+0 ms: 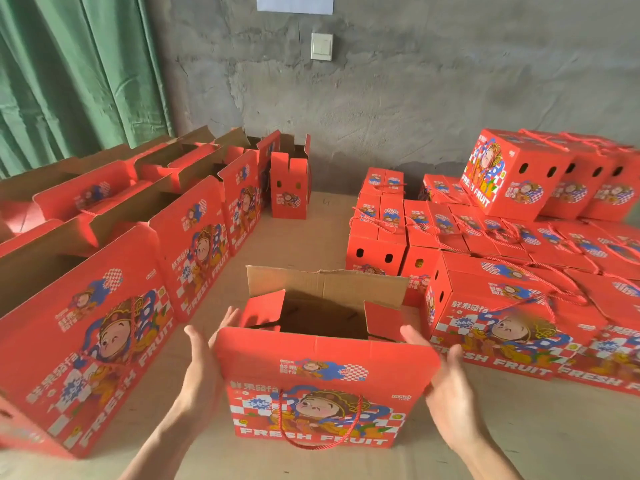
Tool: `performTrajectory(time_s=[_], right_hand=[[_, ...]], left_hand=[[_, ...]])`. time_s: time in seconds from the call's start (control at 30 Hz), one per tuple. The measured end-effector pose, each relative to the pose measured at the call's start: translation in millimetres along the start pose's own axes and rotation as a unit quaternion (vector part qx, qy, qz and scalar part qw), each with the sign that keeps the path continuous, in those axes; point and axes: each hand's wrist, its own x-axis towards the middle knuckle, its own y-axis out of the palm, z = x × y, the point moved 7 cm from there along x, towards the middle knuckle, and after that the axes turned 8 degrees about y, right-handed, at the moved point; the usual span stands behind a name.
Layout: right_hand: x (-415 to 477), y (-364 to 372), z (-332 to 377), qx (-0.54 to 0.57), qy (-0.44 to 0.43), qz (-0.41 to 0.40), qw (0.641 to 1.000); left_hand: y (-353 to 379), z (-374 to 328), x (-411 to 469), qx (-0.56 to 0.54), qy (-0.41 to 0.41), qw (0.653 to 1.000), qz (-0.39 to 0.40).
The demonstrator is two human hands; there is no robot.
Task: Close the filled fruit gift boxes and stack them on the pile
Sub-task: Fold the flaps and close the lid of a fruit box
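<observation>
Box [322,393] is sitting open, centre, on a cardboard sheet [304,237], pile [519,271] just right. Left hand [204,362] and right hand [446,382] are flanking its sides, fingers straight, holding nothing. Stiff card, likely heavy if filled; gripping low on the side walls looks safest.

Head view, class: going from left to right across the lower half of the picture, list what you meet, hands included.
From the left: row of open red boxes → left hand → open box in the middle → right hand → pile of closed red boxes.
</observation>
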Motion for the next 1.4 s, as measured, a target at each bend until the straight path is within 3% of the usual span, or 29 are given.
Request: performTrajectory(time_s=[0.17, 0.3, 0.47, 0.63, 0.87, 1.03, 1.4], right_hand=[[-10, -6, -12, -0.153, 0.051, 0.009, 0.987], [-4, -2, -2, -0.233, -0.035, -0.072, 0.969], [6, 4, 8, -0.278, -0.118, -0.145, 0.942], [23, 0, 17, -0.387, -0.121, -0.192, 0.894], [32, 2, 23, -0.389, -0.115, -0.236, 0.883], [28, 3, 25, -0.343, -0.138, -0.241, 0.897], [22, 2, 27, -0.341, -0.149, -0.278, 0.885]], left_hand=[[-5, 0, 2, 0.206, 0.073, 0.976, -0.023], [-4, -6, 5, 0.285, 0.124, 0.943, -0.117], [3, -11, 0, 0.384, 0.172, 0.894, -0.151], [6, -11, -1, 0.450, 0.196, 0.857, -0.155], [8, -13, 2, 0.471, 0.232, 0.838, -0.145], [10, -17, 5, 0.455, 0.250, 0.843, -0.139], [11, -18, -1, 0.441, 0.257, 0.846, -0.152]])
